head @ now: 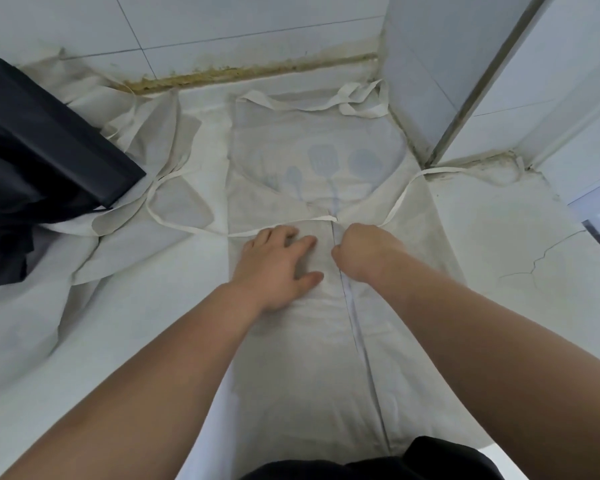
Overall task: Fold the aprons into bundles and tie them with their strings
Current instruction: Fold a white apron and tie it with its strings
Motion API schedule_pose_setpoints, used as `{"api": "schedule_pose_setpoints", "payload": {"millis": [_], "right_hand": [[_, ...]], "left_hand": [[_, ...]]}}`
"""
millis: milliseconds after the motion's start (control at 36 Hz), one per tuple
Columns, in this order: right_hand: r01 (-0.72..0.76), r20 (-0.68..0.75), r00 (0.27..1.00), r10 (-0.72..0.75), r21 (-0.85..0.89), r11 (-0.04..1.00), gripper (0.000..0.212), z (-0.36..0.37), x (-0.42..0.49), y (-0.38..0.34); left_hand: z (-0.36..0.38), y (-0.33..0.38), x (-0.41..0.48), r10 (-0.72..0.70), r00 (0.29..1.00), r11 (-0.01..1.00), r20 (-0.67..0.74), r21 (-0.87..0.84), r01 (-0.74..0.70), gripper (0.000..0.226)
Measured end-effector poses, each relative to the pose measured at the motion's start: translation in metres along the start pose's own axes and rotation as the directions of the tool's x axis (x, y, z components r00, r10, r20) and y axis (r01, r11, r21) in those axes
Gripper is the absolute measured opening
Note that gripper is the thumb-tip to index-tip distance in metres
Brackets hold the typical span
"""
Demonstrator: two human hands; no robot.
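Apron (312, 161) lies folded on the counter (499, 237), its top toward the back edge. Left hand (278, 265) presses it, fingers spread; right hand (364, 251), curled, grips its right flap.

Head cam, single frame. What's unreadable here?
1. Grip of the right hand: head view, the curled fingers are tucked under the hand, hiding whatever they pinch.
2. Lower hem of the apron: head view, cut off by the bottom edge and dark clothing.
3. The second apron, left: head view, partly under black fabric.

pale apron (312, 161) lying flat, sides folded inward, strings (174, 223) trailing
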State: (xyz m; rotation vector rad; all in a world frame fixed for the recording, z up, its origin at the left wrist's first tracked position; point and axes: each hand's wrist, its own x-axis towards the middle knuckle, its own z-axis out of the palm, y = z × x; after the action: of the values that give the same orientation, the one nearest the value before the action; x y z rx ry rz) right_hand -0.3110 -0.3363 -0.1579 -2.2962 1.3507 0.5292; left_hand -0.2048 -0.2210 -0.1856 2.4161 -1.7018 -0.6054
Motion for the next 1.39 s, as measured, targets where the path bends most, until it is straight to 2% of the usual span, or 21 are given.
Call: {"api": "schedule_pose_setpoints", "payload": {"millis": [111, 278, 417, 556, 639, 694, 750, 861, 1028, 1139, 1250, 1389], "right_hand": [[0.053, -0.037, 0.998, -0.056, -0.090, 0.995, 0.026, 0.000, 0.002, -0.001], [0.132, -0.108, 0.985, -0.135, -0.039, 0.990, 0.025, -0.001, 0.007, -0.002], [0.170, -0.118, 0.977, -0.176, -0.060, 0.984, 0.030, 0.001, 0.010, -0.004], [0.204, -0.176, 0.963, -0.205, -0.023, 0.979, 0.033, 0.003, 0.008, 0.009], [0.187, -0.213, 0.956, -0.200, -0.081, 0.979, 0.039, 0.006, 0.004, 0.023], [0.148, -0.181, 0.967, -0.178, -0.170, 0.974, 0.047, 0.008, 0.003, 0.033], [0.115, -0.090, 0.986, -0.137, -0.222, 0.968, 0.058, 0.010, 0.003, 0.040], [0.144, 0.052, 0.989, -0.137, -0.188, 0.972, 0.064, 0.014, 0.012, 0.039], [0.207, 0.042, 0.978, -0.203, -0.164, 0.964, 0.062, 0.014, 0.033, 0.006], [0.225, 0.019, 0.974, -0.225, -0.157, 0.962, 0.064, 0.011, 0.050, -0.013], [0.256, -0.029, 0.965, -0.259, -0.088, 0.963, 0.063, 0.008, 0.057, -0.021], [0.391, -0.044, 0.919, -0.392, -0.032, 0.920, 0.050, 0.000, 0.047, -0.004]], "left_hand": [[-0.002, 0.000, 0.007, 0.049, 0.999, 0.998, -0.014, -0.028, -0.049, 0.068], [0.004, -0.002, 0.008, 0.069, 0.998, 0.996, 0.007, -0.052, -0.068, 0.075], [-0.004, 0.002, 0.015, 0.015, 0.992, 1.000, 0.124, 0.017, -0.017, 0.085], [-0.007, 0.010, 0.028, -0.042, 0.985, 0.990, 0.166, 0.140, 0.018, 0.093], [-0.008, 0.013, 0.033, -0.078, 0.983, 0.982, 0.165, 0.183, 0.047, 0.097], [-0.007, 0.014, 0.037, -0.100, 0.980, 0.978, 0.169, 0.197, 0.066, 0.099], [-0.005, 0.014, 0.038, -0.120, 0.976, 0.978, 0.184, 0.190, 0.085, 0.099], [-0.005, 0.005, 0.040, -0.149, 0.970, 0.982, 0.191, 0.147, 0.122, 0.097], [-0.014, -0.030, 0.040, -0.187, 0.971, 0.979, 0.148, 0.106, 0.173, 0.094], [-0.021, -0.047, 0.044, -0.200, 0.978, 0.975, 0.066, 0.113, 0.192, 0.089], [-0.022, -0.046, 0.039, -0.168, 0.982, 0.969, -0.081, 0.168, 0.180, 0.077], [-0.014, -0.032, 0.030, -0.126, 0.983, 0.984, -0.130, 0.108, 0.141, 0.059]]}}
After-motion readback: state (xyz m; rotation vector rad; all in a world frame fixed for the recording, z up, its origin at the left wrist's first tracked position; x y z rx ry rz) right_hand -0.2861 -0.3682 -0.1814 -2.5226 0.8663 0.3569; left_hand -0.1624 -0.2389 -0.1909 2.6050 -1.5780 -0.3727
